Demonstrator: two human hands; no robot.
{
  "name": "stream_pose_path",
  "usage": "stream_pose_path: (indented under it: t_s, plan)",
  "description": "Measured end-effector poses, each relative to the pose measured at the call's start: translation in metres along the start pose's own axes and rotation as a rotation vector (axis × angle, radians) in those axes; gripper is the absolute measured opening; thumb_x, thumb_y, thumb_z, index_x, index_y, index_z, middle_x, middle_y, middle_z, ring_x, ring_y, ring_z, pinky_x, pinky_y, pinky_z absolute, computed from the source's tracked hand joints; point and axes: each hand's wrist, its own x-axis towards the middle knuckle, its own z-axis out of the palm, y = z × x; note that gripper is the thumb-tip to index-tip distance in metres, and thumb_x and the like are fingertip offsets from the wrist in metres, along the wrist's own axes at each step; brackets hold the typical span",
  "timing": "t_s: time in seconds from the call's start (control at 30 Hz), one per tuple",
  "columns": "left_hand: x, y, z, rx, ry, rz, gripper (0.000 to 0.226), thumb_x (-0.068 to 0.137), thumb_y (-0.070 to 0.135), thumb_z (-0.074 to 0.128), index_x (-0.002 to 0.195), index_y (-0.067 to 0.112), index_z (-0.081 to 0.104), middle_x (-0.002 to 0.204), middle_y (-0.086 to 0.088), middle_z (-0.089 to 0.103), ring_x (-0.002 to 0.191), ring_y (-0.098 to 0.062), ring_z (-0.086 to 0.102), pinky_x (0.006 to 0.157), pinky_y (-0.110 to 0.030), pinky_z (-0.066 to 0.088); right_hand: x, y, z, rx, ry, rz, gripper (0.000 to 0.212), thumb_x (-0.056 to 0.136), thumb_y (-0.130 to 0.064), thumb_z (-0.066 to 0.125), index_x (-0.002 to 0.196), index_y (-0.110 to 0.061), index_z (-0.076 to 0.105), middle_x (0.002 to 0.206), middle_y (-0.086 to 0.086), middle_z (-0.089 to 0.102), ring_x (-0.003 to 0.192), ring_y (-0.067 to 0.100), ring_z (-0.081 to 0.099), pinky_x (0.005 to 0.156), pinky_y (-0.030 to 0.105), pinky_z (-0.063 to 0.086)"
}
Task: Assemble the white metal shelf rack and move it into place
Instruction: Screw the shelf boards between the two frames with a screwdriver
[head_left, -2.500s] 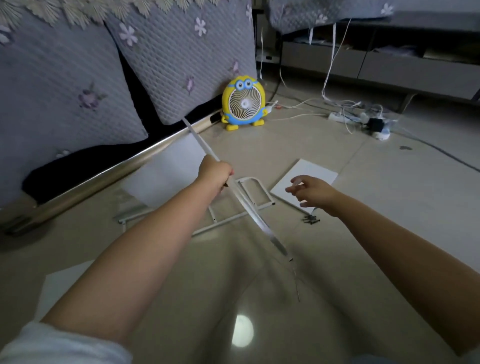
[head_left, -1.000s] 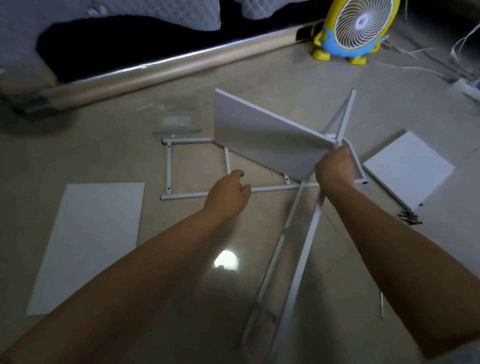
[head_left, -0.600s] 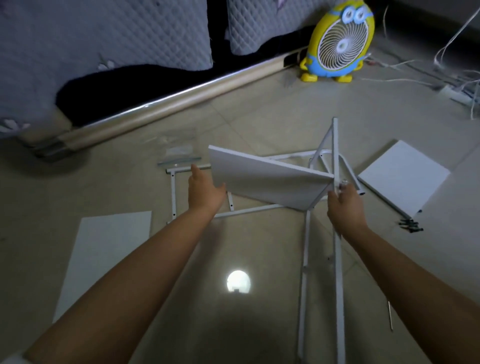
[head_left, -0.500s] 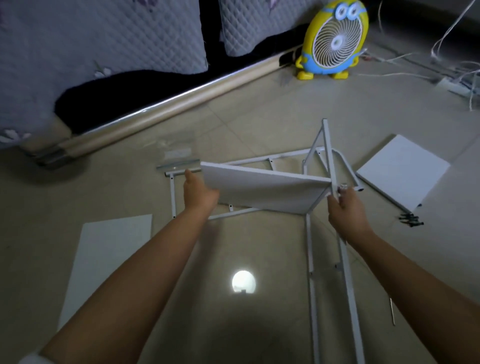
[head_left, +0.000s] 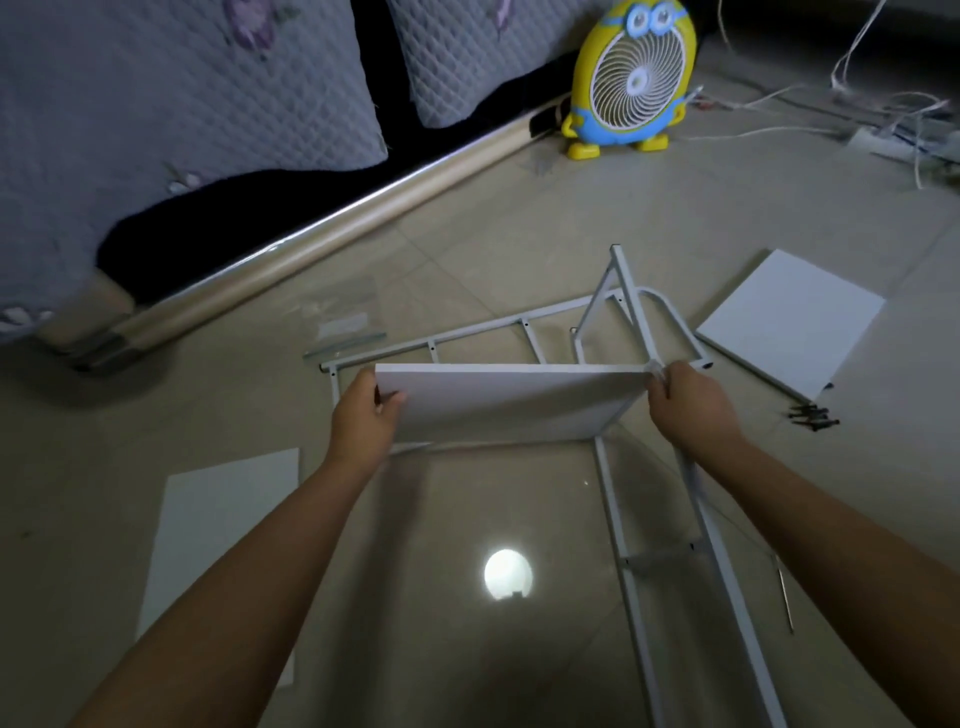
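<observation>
Head view. The person is kneeling or bending over a tiled floor (head_left: 519, 234), both bare forearms reaching forward. The left hand (head_left: 363, 415) is gripping the left edge of a white shelf panel (head_left: 509, 405), thumb lying on its upper face and fingers curling beneath. The panel is being held off the floor, roughly level, with its long far edge facing away from the camera. The right hand (head_left: 691, 410) is closing around a rail of the upright side frame (head_left: 631, 306), just where the panel's right corner is meeting that rail; whether the fingers are also pinching the panel cannot be told. This ladder-like frame is tilting, its far end rising past the panel and its near end running toward the lower right of the picture. A second side frame (head_left: 467, 332) is lying flat on the floor behind and under the panel. A spare white panel (head_left: 789, 322) is resting on the floor to the right, with a small heap of dark screws (head_left: 810, 413) just beside its near corner. Another white panel (head_left: 223, 519) is lying to the left, under the left forearm. A yellow cartoon fan (head_left: 634, 78) is standing near a sofa's quilted cover (head_left: 182, 88).
</observation>
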Motion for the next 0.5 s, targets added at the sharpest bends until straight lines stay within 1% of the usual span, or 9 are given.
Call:
stream_pose_path:
  t_s: [0.07,0.17,0.27,0.3,0.33,0.37,0.4,0.47,0.5]
  plan:
    - [-0.003,0.01,-0.01,0.021,0.009,0.063,0.026,0.09,0.009,0.056,0.111,-0.005,0.052,0.111,-0.023,0.058,0.101,-0.032,0.056,0.079,-0.032,0.04,-0.001,0.0,0.0,-0.023,-0.018,0.018,0.032,0.098,-0.021,0.036,0.103,0.006,0.052,0.102,0.027,0.061,0.098,0.039,0.057,0.08,0.039,0.043]
    - [-0.013,0.031,-0.027,0.044,0.038,0.193,0.025,0.09,0.008,0.055,0.112,-0.004,0.052,0.111,-0.022,0.057,0.102,-0.032,0.054,0.077,-0.029,0.037,0.0,0.001,0.001,-0.007,-0.102,0.093,0.028,0.097,-0.017,0.038,0.104,0.005,0.054,0.105,0.023,0.062,0.1,0.036,0.059,0.083,0.037,0.045]
    - [-0.024,0.053,-0.043,0.092,0.072,0.387,0.03,0.088,0.012,0.054,0.113,-0.004,0.053,0.112,-0.02,0.056,0.103,-0.029,0.053,0.076,-0.023,0.032,-0.005,0.001,0.008,-0.013,-0.288,0.146,0.023,0.092,-0.011,0.048,0.105,0.006,0.058,0.107,0.021,0.065,0.103,0.033,0.06,0.083,0.034,0.047]
    - [-0.028,0.059,-0.047,0.124,0.063,0.464,0.033,0.086,0.016,0.052,0.111,-0.005,0.055,0.108,-0.021,0.057,0.101,-0.03,0.053,0.073,-0.02,0.029,-0.009,0.002,0.013,-0.021,-0.356,0.155,0.023,0.09,-0.01,0.053,0.104,0.007,0.059,0.106,0.021,0.066,0.101,0.033,0.061,0.079,0.034,0.049]
    - [-0.032,0.066,-0.051,0.163,0.037,0.541,0.036,0.082,0.019,0.05,0.107,-0.006,0.056,0.104,-0.021,0.058,0.097,-0.031,0.055,0.07,-0.019,0.027,-0.015,0.004,0.018,-0.007,-0.415,0.175,0.022,0.088,-0.009,0.054,0.1,0.007,0.062,0.103,0.021,0.068,0.096,0.034,0.063,0.07,0.032,0.05]
    - [-0.037,0.073,-0.053,0.199,0.0,0.615,0.038,0.081,0.022,0.049,0.104,-0.007,0.057,0.098,-0.022,0.058,0.092,-0.032,0.056,0.067,-0.019,0.026,-0.021,0.007,0.024,0.028,-0.462,0.197,0.019,0.088,-0.008,0.053,0.092,0.007,0.063,0.099,0.022,0.069,0.088,0.034,0.065,0.059,0.029,0.049]
    - [-0.043,0.08,-0.054,0.225,-0.037,0.684,0.04,0.08,0.025,0.047,0.101,-0.007,0.058,0.093,-0.022,0.058,0.086,-0.033,0.057,0.064,-0.02,0.025,-0.029,0.011,0.029,0.068,-0.498,0.227,0.018,0.088,-0.006,0.051,0.083,0.006,0.062,0.096,0.023,0.069,0.077,0.034,0.065,0.052,0.026,0.044]
    - [-0.053,0.091,-0.051,0.252,-0.114,0.796,0.041,0.077,0.027,0.044,0.096,-0.007,0.06,0.086,-0.022,0.059,0.08,-0.035,0.059,0.065,-0.026,0.03,-0.039,0.02,0.038,0.137,-0.535,0.278,0.025,0.09,-0.002,0.046,0.067,0.001,0.056,0.095,0.03,0.067,0.056,0.028,0.054,0.045,0.022,0.036]
    - [-0.058,0.098,-0.048,0.253,-0.147,0.838,0.04,0.077,0.026,0.046,0.095,-0.006,0.062,0.085,-0.022,0.06,0.079,-0.035,0.06,0.065,-0.027,0.035,-0.043,0.026,0.042,0.17,-0.554,0.3,0.029,0.091,-0.001,0.042,0.063,0.0,0.053,0.094,0.033,0.065,0.05,0.025,0.049,0.042,0.02,0.034]
